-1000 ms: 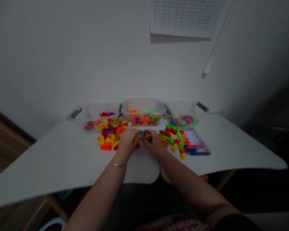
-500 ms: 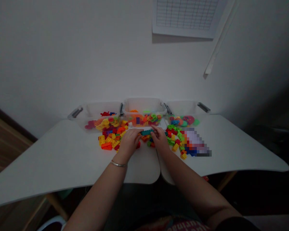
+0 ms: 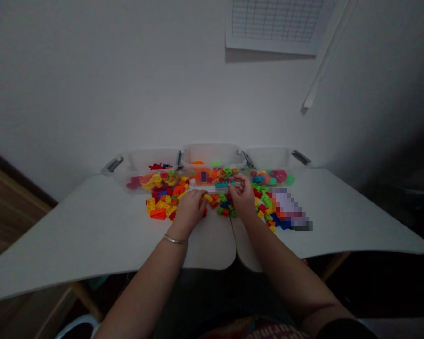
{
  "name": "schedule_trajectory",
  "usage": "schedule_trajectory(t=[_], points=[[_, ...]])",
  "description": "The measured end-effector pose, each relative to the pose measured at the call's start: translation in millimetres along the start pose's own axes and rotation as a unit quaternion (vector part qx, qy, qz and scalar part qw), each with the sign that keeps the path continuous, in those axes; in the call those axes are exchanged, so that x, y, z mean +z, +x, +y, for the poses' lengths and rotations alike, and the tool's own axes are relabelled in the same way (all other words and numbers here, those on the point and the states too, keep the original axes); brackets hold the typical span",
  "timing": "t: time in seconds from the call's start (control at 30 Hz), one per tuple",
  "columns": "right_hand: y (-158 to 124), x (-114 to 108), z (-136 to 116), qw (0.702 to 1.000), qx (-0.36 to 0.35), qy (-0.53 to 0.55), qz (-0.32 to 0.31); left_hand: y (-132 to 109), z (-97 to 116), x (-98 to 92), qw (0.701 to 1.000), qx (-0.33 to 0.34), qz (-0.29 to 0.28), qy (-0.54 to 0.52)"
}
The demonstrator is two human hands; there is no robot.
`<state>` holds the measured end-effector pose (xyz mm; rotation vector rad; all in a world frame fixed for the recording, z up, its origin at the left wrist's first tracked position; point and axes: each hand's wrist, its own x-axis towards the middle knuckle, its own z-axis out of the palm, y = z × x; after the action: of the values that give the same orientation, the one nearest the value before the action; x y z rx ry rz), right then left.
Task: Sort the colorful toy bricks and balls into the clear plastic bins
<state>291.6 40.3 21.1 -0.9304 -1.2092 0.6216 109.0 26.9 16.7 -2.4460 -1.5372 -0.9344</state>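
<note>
A long teal toy building brick [image 3: 225,184] is pinched in my right hand [image 3: 244,197], raised in front of the middle bin with its studs up. My left hand [image 3: 190,208], a bracelet at its wrist, is closed at the fingertips on a small yellow brick [image 3: 207,197]. Between the hands lie orange, blue and green bricks on the table. Yellow bricks [image 3: 163,205] and an orange-red brick [image 3: 158,214] are heaped left of my left hand. Past my right hand are loose green, red and yellow bricks [image 3: 261,209].
Three clear plastic bins with toy pieces stand along the wall: a left bin [image 3: 151,157], a middle bin [image 3: 212,151] and a right bin [image 3: 268,155]. A blurred-out packet [image 3: 289,207] lies on the right. Two white tabletops [image 3: 212,254] meet at a seam before me.
My right hand has moved up and to the right, taking the teal brick away from my left hand. My left hand has hardly moved.
</note>
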Motion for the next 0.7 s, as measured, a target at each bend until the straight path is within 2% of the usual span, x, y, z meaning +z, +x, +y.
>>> schedule_trajectory(t=[0.17,0.33,0.5,0.7], points=[[25.5,-10.9,-18.2,0.992,-0.076,-0.039,0.089,0.3,1.1,-0.7,0.999,0.012,-0.023,0.032],[52.4,-18.5,-28.3,0.971,-0.084,-0.195,0.106,-0.2,1.4,0.2,0.999,0.018,-0.027,0.039],[69.6,-13.1,-34.4,0.924,-0.115,-0.354,0.084,-1.0,-0.6,4.2,0.998,0.007,-0.038,0.049],[71.3,-4.5,-33.3,0.877,-0.13,-0.462,-0.017,-0.6,-1.2,6.1,0.998,0.008,-0.042,0.049]])
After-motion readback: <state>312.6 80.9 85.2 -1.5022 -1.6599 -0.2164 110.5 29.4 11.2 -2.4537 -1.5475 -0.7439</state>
